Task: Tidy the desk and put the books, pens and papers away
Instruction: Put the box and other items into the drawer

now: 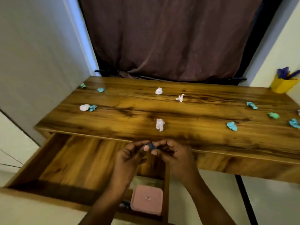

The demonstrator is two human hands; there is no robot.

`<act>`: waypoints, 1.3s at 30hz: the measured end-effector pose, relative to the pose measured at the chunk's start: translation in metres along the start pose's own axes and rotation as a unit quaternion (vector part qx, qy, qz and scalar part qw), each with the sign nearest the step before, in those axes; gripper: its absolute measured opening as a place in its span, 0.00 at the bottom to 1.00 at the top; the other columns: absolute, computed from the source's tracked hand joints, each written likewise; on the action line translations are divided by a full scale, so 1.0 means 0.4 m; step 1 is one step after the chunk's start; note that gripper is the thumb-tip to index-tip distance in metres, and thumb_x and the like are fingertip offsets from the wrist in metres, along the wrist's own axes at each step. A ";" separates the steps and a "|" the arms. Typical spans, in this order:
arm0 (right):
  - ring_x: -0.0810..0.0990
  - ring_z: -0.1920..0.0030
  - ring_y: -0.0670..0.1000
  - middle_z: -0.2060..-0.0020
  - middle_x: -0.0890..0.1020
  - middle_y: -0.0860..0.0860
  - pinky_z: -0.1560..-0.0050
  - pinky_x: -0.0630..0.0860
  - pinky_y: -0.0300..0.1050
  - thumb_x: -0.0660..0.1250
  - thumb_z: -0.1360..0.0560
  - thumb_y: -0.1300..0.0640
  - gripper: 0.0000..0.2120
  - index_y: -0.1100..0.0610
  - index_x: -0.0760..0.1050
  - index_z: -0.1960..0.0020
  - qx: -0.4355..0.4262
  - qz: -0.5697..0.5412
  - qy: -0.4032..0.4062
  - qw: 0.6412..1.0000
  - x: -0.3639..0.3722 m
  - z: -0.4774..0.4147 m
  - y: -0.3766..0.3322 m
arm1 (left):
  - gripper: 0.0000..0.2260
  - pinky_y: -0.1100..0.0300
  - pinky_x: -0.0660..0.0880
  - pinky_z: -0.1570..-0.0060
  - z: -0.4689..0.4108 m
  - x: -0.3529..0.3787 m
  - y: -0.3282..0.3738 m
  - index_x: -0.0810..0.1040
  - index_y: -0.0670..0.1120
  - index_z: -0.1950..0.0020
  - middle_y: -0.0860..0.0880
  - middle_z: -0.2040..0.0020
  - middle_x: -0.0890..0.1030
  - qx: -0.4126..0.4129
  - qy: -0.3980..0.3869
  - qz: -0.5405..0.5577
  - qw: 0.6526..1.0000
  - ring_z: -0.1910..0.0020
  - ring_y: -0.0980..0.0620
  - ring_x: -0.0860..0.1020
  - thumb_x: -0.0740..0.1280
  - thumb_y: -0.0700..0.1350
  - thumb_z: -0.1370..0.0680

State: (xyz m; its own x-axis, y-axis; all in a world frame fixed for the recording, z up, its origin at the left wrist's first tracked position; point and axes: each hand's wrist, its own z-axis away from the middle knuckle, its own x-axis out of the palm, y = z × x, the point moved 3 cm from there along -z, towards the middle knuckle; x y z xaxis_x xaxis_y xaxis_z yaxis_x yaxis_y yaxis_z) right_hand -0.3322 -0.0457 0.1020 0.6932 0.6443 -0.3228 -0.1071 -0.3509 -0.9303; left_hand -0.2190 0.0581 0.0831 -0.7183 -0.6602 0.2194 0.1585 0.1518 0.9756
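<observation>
- Blue object [151, 146]: small and dark, too blurred to identify; held in the air between both hands, above the open drawer and just in front of the tabletop's front edge.
- Left hand [129, 158]: fingers [146, 148] curled, thumb and fingertips pinching the left side of the object.
- Right hand [175, 155]: fingers curled, tips pinching the right side of the object; the fingertips of the two hands nearly meet around it.
- Drawer [24, 168]: pulled out below the tabletop's left half, under the hands.
- Pink box [146, 199]: square, lidded, in the near right corner of the drawer, between the forearms.
- Tabletop [129, 111]: dark wood grain.
- White paper ball [159, 124]: crumpled, on the tabletop just beyond the hands.
- Other paper balls [231, 126]: white, teal and blue, scattered well apart on the left, middle and right of the tabletop.
- Cup [283, 85]: yellow, upright at the far right corner, holding blue pens [285, 73].
- Curtain [170, 38]: dark, hanging behind the tabletop.
</observation>
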 end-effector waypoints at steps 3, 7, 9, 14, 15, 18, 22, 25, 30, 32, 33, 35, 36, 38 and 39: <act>0.84 0.58 0.46 0.60 0.85 0.50 0.56 0.80 0.41 0.73 0.30 0.61 0.06 0.50 0.81 0.57 0.059 -0.135 -0.006 0.989 0.105 0.006 -0.041 | 0.07 0.53 0.77 0.57 0.024 -0.107 0.030 0.84 0.48 0.54 0.45 0.55 0.85 -0.010 0.025 0.006 1.000 0.56 0.47 0.82 0.69 0.44 0.30; 0.84 0.65 0.48 0.63 0.85 0.53 0.64 0.80 0.37 0.68 0.27 0.62 0.02 0.58 0.80 0.55 0.140 -0.251 -0.048 0.957 0.203 0.008 -0.096 | 0.10 0.62 0.77 0.67 0.045 -0.203 0.072 0.85 0.49 0.58 0.48 0.61 0.84 -0.014 0.019 0.038 0.999 0.66 0.52 0.80 0.76 0.51 0.36; 0.84 0.65 0.48 0.64 0.85 0.52 0.64 0.80 0.36 0.68 0.27 0.63 0.03 0.59 0.80 0.54 0.154 -0.279 -0.062 0.946 0.237 0.008 -0.110 | 0.22 0.64 0.76 0.70 0.047 -0.233 0.074 0.85 0.49 0.59 0.48 0.63 0.84 -0.043 0.001 0.093 0.995 0.69 0.55 0.79 0.82 0.57 0.48; 0.84 0.62 0.47 0.62 0.85 0.53 0.63 0.80 0.36 0.67 0.28 0.66 0.08 0.61 0.79 0.49 0.184 -0.354 -0.089 0.913 0.296 0.007 -0.114 | 0.26 0.66 0.77 0.73 0.047 -0.267 0.066 0.85 0.48 0.61 0.48 0.66 0.82 -0.095 -0.029 0.216 0.971 0.71 0.57 0.79 0.85 0.51 0.56; 0.84 0.62 0.47 0.62 0.85 0.53 0.63 0.80 0.36 0.66 0.28 0.67 0.08 0.61 0.79 0.49 0.192 -0.364 -0.091 0.907 0.304 0.006 -0.111 | 0.26 0.65 0.77 0.73 0.048 -0.274 0.064 0.85 0.48 0.61 0.48 0.66 0.82 -0.101 -0.034 0.230 0.967 0.71 0.57 0.79 0.85 0.50 0.56; 0.84 0.62 0.48 0.62 0.85 0.54 0.63 0.80 0.37 0.66 0.28 0.70 0.09 0.63 0.77 0.49 0.206 -0.368 -0.097 0.902 0.318 -0.006 -0.099 | 0.22 0.63 0.77 0.73 0.051 -0.302 0.053 0.85 0.47 0.58 0.48 0.64 0.82 -0.107 -0.028 0.224 0.968 0.70 0.56 0.80 0.84 0.47 0.48; 0.82 0.64 0.43 0.61 0.82 0.53 0.63 0.79 0.34 0.68 0.29 0.71 0.09 0.64 0.77 0.49 0.180 -0.207 -0.131 0.953 0.322 -0.069 -0.038 | 0.10 0.57 0.77 0.59 0.057 -0.392 -0.016 0.80 0.51 0.50 0.55 0.58 0.83 -0.067 0.040 -0.119 0.990 0.57 0.54 0.81 0.67 0.36 0.24; 0.79 0.62 0.38 0.59 0.81 0.49 0.59 0.76 0.32 0.69 0.28 0.68 0.10 0.63 0.79 0.48 0.119 0.040 -0.255 0.959 0.347 -0.138 0.048 | 0.11 0.54 0.75 0.46 0.086 -0.483 -0.115 0.77 0.57 0.42 0.58 0.45 0.80 0.002 0.025 -0.517 0.856 0.45 0.54 0.78 0.62 0.52 0.23; 0.80 0.50 0.49 0.50 0.83 0.55 0.54 0.70 0.38 0.70 0.30 0.67 0.11 0.61 0.79 0.48 -0.009 0.316 -0.474 0.822 0.484 -0.160 0.169 | 0.19 0.40 0.58 0.32 0.153 -0.534 -0.252 0.81 0.53 0.49 0.54 0.52 0.83 0.027 0.026 -0.696 0.717 0.48 0.48 0.80 0.53 0.58 0.23; 0.80 0.48 0.54 0.50 0.82 0.58 0.56 0.71 0.39 0.68 0.29 0.68 0.11 0.63 0.79 0.47 -0.004 0.351 -0.522 0.778 0.532 -0.150 0.199 | 0.19 0.41 0.53 0.29 0.165 -0.528 -0.257 0.82 0.51 0.53 0.54 0.56 0.83 0.054 0.066 -0.693 0.716 0.52 0.49 0.79 0.53 0.54 0.22; 0.80 0.48 0.55 0.49 0.82 0.59 0.57 0.71 0.39 0.67 0.29 0.69 0.11 0.65 0.79 0.47 -0.001 0.360 -0.545 0.757 0.551 -0.142 0.212 | 0.19 0.42 0.51 0.29 0.168 -0.527 -0.256 0.82 0.50 0.52 0.54 0.55 0.83 0.057 0.078 -0.692 0.716 0.51 0.49 0.79 0.53 0.53 0.22; 0.79 0.49 0.57 0.49 0.81 0.60 0.59 0.70 0.40 0.66 0.29 0.70 0.12 0.65 0.78 0.46 -0.014 0.388 -0.579 0.716 0.576 -0.130 0.234 | 0.19 0.42 0.50 0.28 0.168 -0.526 -0.257 0.82 0.50 0.51 0.53 0.52 0.83 0.062 0.090 -0.694 0.712 0.48 0.49 0.78 0.52 0.53 0.22; 0.79 0.49 0.57 0.48 0.81 0.59 0.59 0.70 0.42 0.66 0.29 0.69 0.13 0.64 0.78 0.45 -0.023 0.403 -0.591 0.698 0.585 -0.123 0.249 | 0.19 0.42 0.49 0.28 0.169 -0.526 -0.259 0.82 0.50 0.50 0.54 0.51 0.83 0.062 0.091 -0.695 0.711 0.47 0.49 0.78 0.52 0.53 0.22; 0.79 0.49 0.58 0.47 0.80 0.60 0.57 0.73 0.45 0.65 0.28 0.70 0.14 0.64 0.77 0.43 -0.030 0.422 -0.614 0.666 0.597 -0.104 0.273 | 0.19 0.42 0.49 0.28 0.168 -0.528 -0.263 0.82 0.51 0.49 0.54 0.50 0.83 0.065 0.097 -0.691 0.713 0.44 0.49 0.77 0.52 0.53 0.21; 0.79 0.48 0.59 0.47 0.79 0.60 0.56 0.74 0.47 0.65 0.28 0.70 0.15 0.65 0.76 0.42 -0.034 0.430 -0.624 0.651 0.602 -0.098 0.282 | 0.19 0.42 0.49 0.28 0.168 -0.530 -0.266 0.82 0.51 0.49 0.54 0.49 0.82 0.068 0.100 -0.690 0.714 0.44 0.50 0.77 0.52 0.53 0.21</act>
State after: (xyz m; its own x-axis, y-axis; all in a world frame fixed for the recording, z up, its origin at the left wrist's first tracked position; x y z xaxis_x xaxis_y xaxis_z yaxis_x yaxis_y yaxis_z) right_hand -0.1494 0.0434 -0.0741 -0.7260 0.2244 -0.6501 -0.0115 -0.9491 -0.3148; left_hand -0.1290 0.2314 -0.0677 -0.0131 -0.3406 -0.9401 -0.6835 -0.6832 0.2570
